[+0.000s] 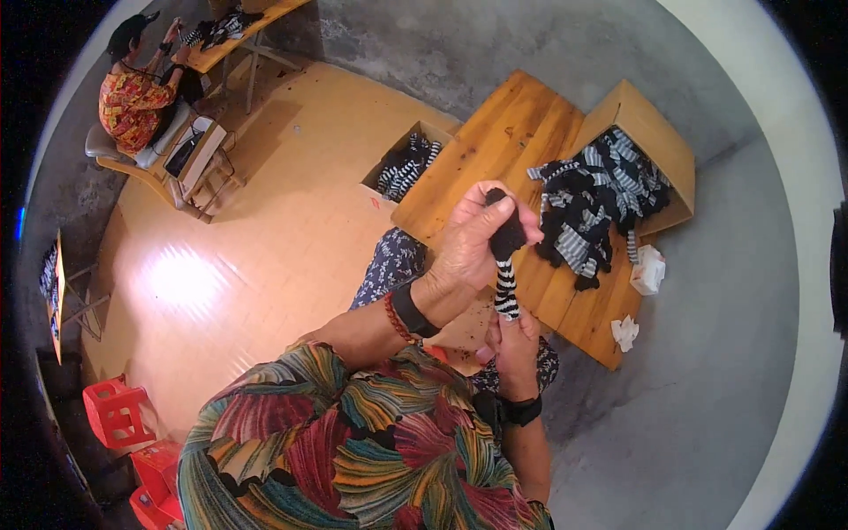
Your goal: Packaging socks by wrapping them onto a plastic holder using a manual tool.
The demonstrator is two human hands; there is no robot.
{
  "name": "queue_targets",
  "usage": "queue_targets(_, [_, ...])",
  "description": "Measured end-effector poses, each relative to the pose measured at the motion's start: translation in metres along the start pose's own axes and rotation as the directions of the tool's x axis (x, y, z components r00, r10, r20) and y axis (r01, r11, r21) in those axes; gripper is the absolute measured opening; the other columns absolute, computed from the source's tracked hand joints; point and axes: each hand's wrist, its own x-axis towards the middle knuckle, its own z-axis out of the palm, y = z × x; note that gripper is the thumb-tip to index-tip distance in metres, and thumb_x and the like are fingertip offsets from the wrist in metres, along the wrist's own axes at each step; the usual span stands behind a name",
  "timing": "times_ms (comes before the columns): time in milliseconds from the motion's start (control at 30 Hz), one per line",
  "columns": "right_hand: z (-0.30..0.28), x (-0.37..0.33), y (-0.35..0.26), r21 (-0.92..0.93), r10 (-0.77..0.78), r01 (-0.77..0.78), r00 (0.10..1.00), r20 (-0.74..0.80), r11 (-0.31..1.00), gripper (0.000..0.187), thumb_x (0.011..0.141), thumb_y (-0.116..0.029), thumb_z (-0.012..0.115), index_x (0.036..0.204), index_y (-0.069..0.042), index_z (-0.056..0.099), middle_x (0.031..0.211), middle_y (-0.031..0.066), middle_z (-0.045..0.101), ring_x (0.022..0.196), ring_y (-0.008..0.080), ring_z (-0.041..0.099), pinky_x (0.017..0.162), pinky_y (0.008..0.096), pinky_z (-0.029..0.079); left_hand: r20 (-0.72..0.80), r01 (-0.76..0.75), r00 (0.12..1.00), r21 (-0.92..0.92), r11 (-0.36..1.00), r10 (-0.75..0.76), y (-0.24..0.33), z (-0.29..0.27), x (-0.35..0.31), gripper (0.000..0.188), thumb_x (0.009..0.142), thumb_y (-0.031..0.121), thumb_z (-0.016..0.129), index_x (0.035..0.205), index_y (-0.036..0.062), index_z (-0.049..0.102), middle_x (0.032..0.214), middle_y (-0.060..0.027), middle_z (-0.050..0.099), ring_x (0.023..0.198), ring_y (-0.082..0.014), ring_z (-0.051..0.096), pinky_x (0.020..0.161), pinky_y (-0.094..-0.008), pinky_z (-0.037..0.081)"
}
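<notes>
A small black knit sock (505, 281) with white stripes is stretched between my two hands, over the near side of the wooden table. My left hand (468, 231) is closed on its plain black end, thumb pressed against the fingers. Lower down, my right hand (517, 338) grips the striped end, and its fingers partly cover the edge there. Beyond my hands, a heap of black and grey striped knit pieces (583, 225) spills from a tipped cardboard box (675, 155) onto the wooden table (484, 146).
A cardboard box (375, 185) of striped pieces stands on the floor left of the table. White tissues (624, 333) and a tissue pack (649, 269) lie at the right edge. Red stools (117, 412) stand lower left. Another person (137, 106) sits at a far table.
</notes>
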Motion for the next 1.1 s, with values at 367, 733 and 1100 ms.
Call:
queue_targets(367, [0.019, 0.012, -0.002, 0.161, 0.023, -0.023, 1.0, 0.001, 0.987, 0.021, 0.087, -0.025, 0.048, 0.077, -0.006, 0.046, 0.051, -0.0024, 0.036, 0.039, 0.0049, 0.031, 0.037, 0.0192, 0.024, 0.02, 0.017, 1.0, 0.071, 0.997, -0.019, -0.008, -0.013, -0.007, 0.015, 0.079, 0.008, 0.057, 0.087, 0.008, 0.045, 0.062, -0.0026, 0.05, 0.046, -0.0081, 0.044, 0.038, -0.0184, 0.035])
queue_targets(733, [0.009, 0.003, -0.012, -0.126, 0.103, -0.11, 0.993, -0.06, 0.986, 0.024, 0.088, -0.021, 0.046, 0.069, -0.007, 0.047, 0.054, -0.0055, 0.037, 0.045, 0.0028, 0.029, 0.04, 0.019, 0.021, -0.031, 0.02, 0.999, -0.036, 0.999, -0.021, 0.01, -0.02, 0.003, 0.011, 0.084, 0.016, 0.052, 0.088, 0.0067, 0.048, 0.065, -0.0047, 0.051, 0.054, -0.0129, 0.049, 0.044, -0.0232, 0.04])
queue_targets(1100, [0.011, 0.011, 0.002, -0.027, -0.025, 0.024, 0.999, -0.038, 0.999, 0.023, 0.087, -0.026, 0.048, 0.076, -0.006, 0.05, 0.06, -0.005, 0.041, 0.046, 0.0027, 0.032, 0.04, 0.0176, 0.022, -0.034, -0.007, 0.999, -0.026, 1.0, 0.006, -0.002, -0.018, 0.0, 0.01, 0.081, 0.011, 0.056, 0.082, 0.0075, 0.046, 0.067, -0.0058, 0.053, 0.055, -0.0111, 0.05, 0.042, -0.0213, 0.04])
